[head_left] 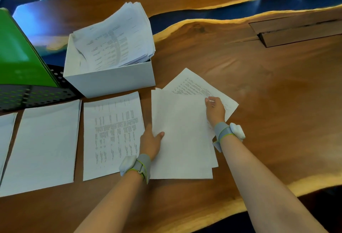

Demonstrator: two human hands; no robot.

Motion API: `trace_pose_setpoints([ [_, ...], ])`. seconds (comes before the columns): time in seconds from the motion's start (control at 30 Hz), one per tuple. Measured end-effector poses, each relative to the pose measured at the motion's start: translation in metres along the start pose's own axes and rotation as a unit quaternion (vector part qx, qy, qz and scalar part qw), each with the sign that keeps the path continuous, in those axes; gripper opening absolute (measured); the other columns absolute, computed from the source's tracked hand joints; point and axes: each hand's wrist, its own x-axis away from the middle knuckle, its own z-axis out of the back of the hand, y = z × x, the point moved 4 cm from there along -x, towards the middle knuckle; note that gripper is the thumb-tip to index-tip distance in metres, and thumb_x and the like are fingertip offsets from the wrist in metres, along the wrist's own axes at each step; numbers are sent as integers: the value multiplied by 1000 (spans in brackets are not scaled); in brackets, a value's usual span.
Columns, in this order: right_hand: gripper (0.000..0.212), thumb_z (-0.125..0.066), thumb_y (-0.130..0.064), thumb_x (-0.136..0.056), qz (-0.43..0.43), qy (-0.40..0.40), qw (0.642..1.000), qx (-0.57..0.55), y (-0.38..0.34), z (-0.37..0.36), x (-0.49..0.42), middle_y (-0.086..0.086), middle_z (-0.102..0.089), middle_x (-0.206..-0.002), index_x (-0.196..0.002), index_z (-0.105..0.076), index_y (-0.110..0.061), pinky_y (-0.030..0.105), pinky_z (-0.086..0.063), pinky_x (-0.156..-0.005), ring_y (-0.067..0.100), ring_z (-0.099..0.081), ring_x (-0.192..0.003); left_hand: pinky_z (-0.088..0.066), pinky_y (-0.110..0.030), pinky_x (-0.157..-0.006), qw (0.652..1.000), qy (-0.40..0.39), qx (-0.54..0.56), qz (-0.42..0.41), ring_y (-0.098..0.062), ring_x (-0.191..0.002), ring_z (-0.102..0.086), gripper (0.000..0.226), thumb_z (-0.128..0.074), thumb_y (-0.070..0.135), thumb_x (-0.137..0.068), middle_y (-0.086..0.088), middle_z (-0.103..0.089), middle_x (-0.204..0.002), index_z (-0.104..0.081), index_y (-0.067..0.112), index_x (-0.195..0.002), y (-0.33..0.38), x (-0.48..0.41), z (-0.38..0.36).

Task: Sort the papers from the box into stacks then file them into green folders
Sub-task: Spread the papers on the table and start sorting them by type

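Sorting is in hand: the left hand (150, 141) grips the left edge of the rightmost paper stack (181, 140), and the right hand (214, 109) pinches its right edge. A printed sheet (196, 86) lies skewed underneath. Next, I judge, this sheet must be squared before more papers come from the white box (111, 82) just behind.

Head-worn, facing forward-down — close over papers (182, 140)
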Motion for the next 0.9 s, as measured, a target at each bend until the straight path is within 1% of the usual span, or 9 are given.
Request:
trace_pose_setpoints([
  [0.07, 34, -48, -28, -99, 23, 19, 997, 76, 2, 8, -8, 11, -55, -129, -127, -51, -10, 27, -39, -87, 23, -52, -112, -40, -35, -103, 1000, 30, -4, 0, -30, -121, -52, 49, -61, 20, -91, -12, -55, -132, -44, 7, -135, -1, -4, 12],
  [0.13, 38, -47, -29, -99, 45, -7, 982, 184, 9, 11, -13, 10, -50, -138, -132, -49, -12, 35, -37, -104, 27, -44, -129, -39, -30, -98, 999, 53, -8, 5, -30, -120, -52, 47, -60, 22, -91, -12, -56, -131, -45, 7, -133, -6, -7, 25],
  [0.2, 41, -47, -32, -98, 64, -38, 955, 288, 19, 9, -11, 9, -44, -143, -135, -48, -13, 39, -32, -109, 26, -37, -134, -38, -29, -94, 997, 72, 0, 11, -30, -118, -53, 45, -61, 21, -91, -12, -57, -128, -47, 7, -131, -11, -9, 35],
  [0.3, 41, -47, -40, -97, 103, 22, 915, 390, 29, 7, 0, 5, -50, -133, -130, -52, -17, 39, -31, -100, 25, -41, -125, -39, -30, -95, 996, 87, 6, 15, -30, -119, -53, 46, -61, 22, -91, -12, -57, -129, -47, 7, -132, -18, -10, 45],
  [0.4, 45, -58, -45, -90, 119, 85, 917, 370, 30, 7, 8, 6, -56, -124, -125, -55, -16, 38, -29, -94, 26, -44, -118, -39, -35, -99, 996, 83, -1, 22, -31, -121, -51, 49, -61, 23, -91, -13, -54, -132, -45, 7, -134, -25, -10, 50],
  [0.5, 67, -70, -55, -75, 75, 124, 916, 374, 28, 12, 5, 11, -51, -121, -123, -52, -12, 41, -32, -93, 29, -42, -115, -41, -39, -102, 997, 72, 5, 27, -31, -122, -51, 50, -61, 24, -91, -12, -54, -133, -45, 8, -135, -29, -9, 50],
  [0.67, 93, -75, -71, -53, -4, 110, 902, 417, 27, 19, 1, 11, -52, -119, -117, -50, -8, 42, -32, -91, 29, -44, -114, -43, -43, -101, 997, 61, 15, 34, -30, -119, -53, 46, -61, 24, -91, -11, -57, -129, -47, 10, -132, -33, -8, 49],
  [0.77, 78, -75, -70, -54, -43, 65, 909, 410, 26, 21, -1, 6, -61, -105, -102, -59, -11, 40, -29, -87, 26, -46, -111, -42, -41, -101, 997, 56, 21, 42, -30, -119, -53, 45, -61, 23, -91, -11, -57, -129, -47, 11, -132, -35, -7, 47],
  [0.9, 44, -71, -48, -78, -53, 45, 937, 342, 23, 18, 3, 11, -63, -106, -100, -67, -9, 37, -32, -87, 29, -48, -107, -41, -44, -104, 997, 47, 38, 57, -30, -121, -52, 48, -60, 24, -91, -11, -55, -132, -46, 9, -135, -37, -8, 45],
])
